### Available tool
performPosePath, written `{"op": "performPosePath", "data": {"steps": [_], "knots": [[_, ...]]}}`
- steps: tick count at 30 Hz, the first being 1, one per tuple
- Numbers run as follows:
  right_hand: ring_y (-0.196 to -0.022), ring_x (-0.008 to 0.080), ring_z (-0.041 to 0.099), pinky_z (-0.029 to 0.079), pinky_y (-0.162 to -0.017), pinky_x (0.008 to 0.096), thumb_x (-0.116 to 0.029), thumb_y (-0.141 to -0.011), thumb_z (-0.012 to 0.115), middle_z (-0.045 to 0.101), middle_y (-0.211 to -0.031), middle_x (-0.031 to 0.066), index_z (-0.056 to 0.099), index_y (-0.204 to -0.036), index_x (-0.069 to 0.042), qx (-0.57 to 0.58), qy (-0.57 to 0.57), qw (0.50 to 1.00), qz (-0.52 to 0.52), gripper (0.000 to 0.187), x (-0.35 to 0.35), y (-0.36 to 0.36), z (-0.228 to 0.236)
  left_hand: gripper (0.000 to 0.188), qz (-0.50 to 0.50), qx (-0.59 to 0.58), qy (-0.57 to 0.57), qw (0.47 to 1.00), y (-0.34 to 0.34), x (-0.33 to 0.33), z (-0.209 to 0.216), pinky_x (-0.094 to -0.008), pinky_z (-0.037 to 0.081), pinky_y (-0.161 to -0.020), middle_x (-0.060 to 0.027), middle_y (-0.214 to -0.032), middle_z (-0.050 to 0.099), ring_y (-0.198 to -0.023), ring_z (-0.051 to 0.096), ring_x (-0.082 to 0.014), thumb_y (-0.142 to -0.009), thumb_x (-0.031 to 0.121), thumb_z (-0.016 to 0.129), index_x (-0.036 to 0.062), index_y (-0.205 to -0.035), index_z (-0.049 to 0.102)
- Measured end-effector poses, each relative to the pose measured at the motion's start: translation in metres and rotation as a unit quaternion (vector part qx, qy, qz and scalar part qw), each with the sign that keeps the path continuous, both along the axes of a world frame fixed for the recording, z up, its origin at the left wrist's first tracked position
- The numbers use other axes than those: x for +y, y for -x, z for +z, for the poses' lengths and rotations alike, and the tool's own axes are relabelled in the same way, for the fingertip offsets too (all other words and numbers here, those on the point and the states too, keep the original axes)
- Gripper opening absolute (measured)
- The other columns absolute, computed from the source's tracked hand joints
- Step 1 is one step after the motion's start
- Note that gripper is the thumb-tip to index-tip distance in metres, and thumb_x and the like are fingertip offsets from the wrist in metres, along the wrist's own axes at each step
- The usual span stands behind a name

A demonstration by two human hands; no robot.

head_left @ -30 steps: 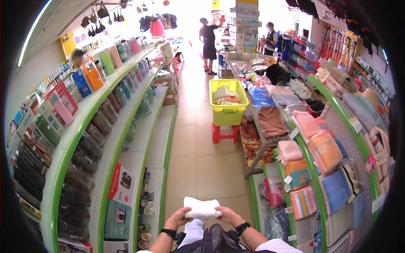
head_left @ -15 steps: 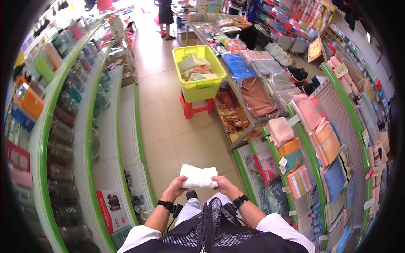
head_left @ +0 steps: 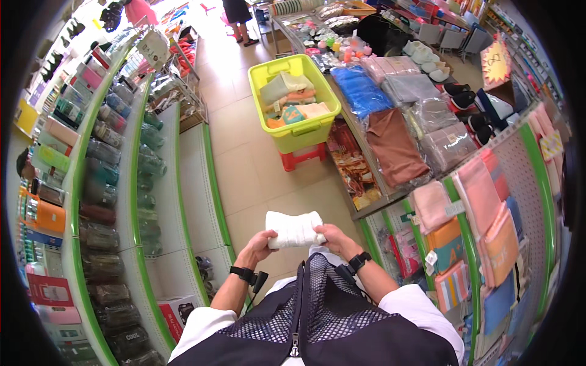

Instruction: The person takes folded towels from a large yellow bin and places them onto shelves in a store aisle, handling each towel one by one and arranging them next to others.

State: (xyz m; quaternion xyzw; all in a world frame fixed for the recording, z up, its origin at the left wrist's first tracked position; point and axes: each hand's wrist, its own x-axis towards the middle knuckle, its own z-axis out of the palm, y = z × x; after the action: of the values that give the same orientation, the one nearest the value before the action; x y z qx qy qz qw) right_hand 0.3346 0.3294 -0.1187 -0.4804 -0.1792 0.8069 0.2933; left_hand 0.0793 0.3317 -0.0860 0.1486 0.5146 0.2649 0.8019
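A folded white towel (head_left: 295, 229) is stretched level between my two hands, in front of my body. My left hand (head_left: 259, 245) grips its left end, with the thumb on top. The right end is in the closed fingers of my right hand (head_left: 335, 238). Farther ahead, and touched by neither hand, stands a yellow-green plastic bin (head_left: 299, 135) with folded cloths (head_left: 287, 91) in it. The bin rests on a red stool (head_left: 303, 157).
Green-edged shelves (head_left: 210, 183) with bottles and cups line the left side. At right are shelves with folded towels (head_left: 448, 283) and a table with bagged goods and a brown cloth package (head_left: 395, 149). Tiled floor (head_left: 250, 189) runs between. Far ahead a person (head_left: 237, 15) stands.
My hands and the towel appear higher in the picture. The bin and the shelves look closer, and the view has shifted. Both hands keep their grip.
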Motion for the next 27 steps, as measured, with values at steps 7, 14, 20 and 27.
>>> {"op": "performPosePath", "data": {"steps": [7, 14, 20, 27], "knots": [[-0.086, 0.0174, 0.057, 0.046, -0.073, 0.0327, -0.017, -0.086, 0.049, 0.059, -0.1, 0.0082, 0.052, -0.108, -0.001, -0.008, -0.013, 0.997, 0.078, 0.028, 0.133, -0.001, 0.029, 0.034, 0.076, 0.028, -0.073, 0.994, -0.012, 0.098, 0.039, -0.03, 0.043, -0.064, -0.0077, -0.1, 0.059, -0.082, 0.056, -0.0175, -0.079, 0.013, 0.048, -0.0001, -0.11, 0.05], [-0.086, 0.0167, 0.056, 0.045, -0.073, 0.0332, -0.019, -0.086, 0.05, 0.058, -0.1, 0.0075, 0.053, -0.107, -0.003, -0.007, 0.032, 0.994, 0.102, 0.027, 0.213, 0.002, 0.027, 0.027, 0.114, 0.006, -0.022, 0.993, -0.004, 0.158, 0.017, -0.0297, 0.042, -0.061, -0.0064, -0.097, 0.059, -0.08, 0.056, -0.0159, -0.08, 0.013, 0.049, 0.0022, -0.104, 0.053], [-0.083, 0.017, 0.058, 0.048, -0.07, 0.032, -0.017, -0.086, 0.049, 0.059, -0.096, 0.008, 0.052, -0.106, 0.001, 0.014, 0.04, 0.998, 0.052, 0.028, 0.304, 0.003, -0.006, 0.026, 0.05, -0.009, -0.061, 0.997, -0.005, 0.276, 0.024, -0.0286, 0.046, -0.06, -0.0038, -0.093, 0.06, -0.077, 0.058, -0.0138, -0.08, 0.014, 0.051, 0.0037, -0.104, 0.053], [-0.086, 0.0177, 0.06, 0.048, -0.074, 0.0293, -0.011, -0.087, 0.046, 0.06, -0.102, 0.0108, 0.05, -0.112, 0.005, -0.032, 0.004, 0.996, -0.083, 0.03, 0.422, 0.006, 0.021, 0.036, -0.058, -0.02, -0.109, 0.992, -0.007, 0.441, 0.04, -0.0264, 0.046, -0.063, -0.0044, -0.103, 0.058, -0.081, 0.056, -0.0127, -0.082, 0.01, 0.051, 0.0031, -0.117, 0.047]]}}
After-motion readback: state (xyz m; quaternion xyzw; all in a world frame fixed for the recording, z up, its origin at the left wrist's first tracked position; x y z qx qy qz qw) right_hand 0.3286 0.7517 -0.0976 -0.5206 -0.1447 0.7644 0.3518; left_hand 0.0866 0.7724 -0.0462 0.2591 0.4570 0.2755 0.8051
